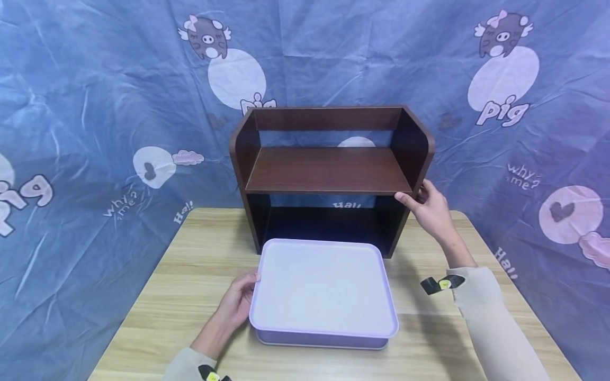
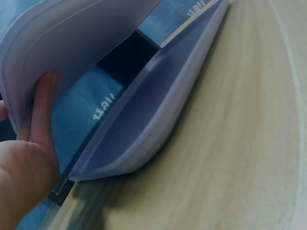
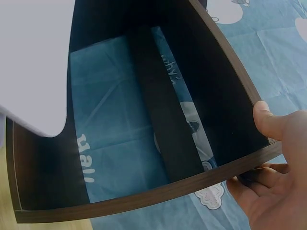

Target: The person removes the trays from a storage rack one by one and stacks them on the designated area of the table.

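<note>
My left hand (image 1: 238,300) grips the left edge of a lilac tray (image 1: 324,288) with a pale flat face. In the left wrist view, fingers (image 2: 44,105) lie under this tray (image 2: 72,52), which is held apart from a second lilac tray (image 2: 144,115) below it on the table. Behind the trays stands a dark brown two-tier desk shelf (image 1: 329,169). My right hand (image 1: 432,211) holds the shelf's right side, the thumb at the front edge of the middle board and the other fingers around the outside of the panel, partly hidden in the head view.
The light wood table (image 1: 190,259) carries the shelf and the lower tray. Blue printed cloth (image 1: 119,106) hangs behind and along both sides. The shelf's lower tier (image 1: 324,222) opens toward me, just behind the held tray.
</note>
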### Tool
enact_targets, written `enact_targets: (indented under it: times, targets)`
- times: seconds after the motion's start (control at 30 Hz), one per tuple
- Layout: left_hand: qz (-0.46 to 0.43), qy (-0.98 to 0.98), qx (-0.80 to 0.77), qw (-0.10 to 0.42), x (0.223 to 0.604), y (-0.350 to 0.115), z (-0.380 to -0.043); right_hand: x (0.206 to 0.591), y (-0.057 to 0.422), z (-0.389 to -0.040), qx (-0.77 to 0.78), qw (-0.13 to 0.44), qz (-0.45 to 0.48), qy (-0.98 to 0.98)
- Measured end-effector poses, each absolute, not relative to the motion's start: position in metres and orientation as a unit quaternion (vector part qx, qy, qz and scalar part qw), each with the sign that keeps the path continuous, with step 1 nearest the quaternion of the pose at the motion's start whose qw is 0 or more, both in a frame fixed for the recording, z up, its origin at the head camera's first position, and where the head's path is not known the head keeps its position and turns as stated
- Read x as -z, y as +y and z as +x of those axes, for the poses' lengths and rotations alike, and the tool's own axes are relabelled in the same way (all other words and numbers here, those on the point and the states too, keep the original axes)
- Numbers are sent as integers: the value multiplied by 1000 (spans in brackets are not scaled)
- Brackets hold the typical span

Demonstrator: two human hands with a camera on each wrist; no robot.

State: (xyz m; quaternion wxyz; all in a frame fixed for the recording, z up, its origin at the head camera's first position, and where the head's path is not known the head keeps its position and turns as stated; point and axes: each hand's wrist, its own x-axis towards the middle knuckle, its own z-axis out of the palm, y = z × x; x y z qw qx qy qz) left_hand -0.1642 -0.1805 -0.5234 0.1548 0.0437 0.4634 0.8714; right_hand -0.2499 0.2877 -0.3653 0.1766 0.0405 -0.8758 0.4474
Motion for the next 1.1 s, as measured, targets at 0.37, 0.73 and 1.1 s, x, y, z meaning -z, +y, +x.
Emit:
enact_targets:
  times: [0.37,0.73,1.1]
  targets:
    - [-2,480,-861,168,533,-182,-164,364,287,-251,-452,179,40,-873]
    - [-40,488,-858,158,539,-181,-162,365,288,-250,-451,178,40,-874]
    - [-58,503,-845,173,542,-180,-158,366,289,-251,-454,177,42,-872]
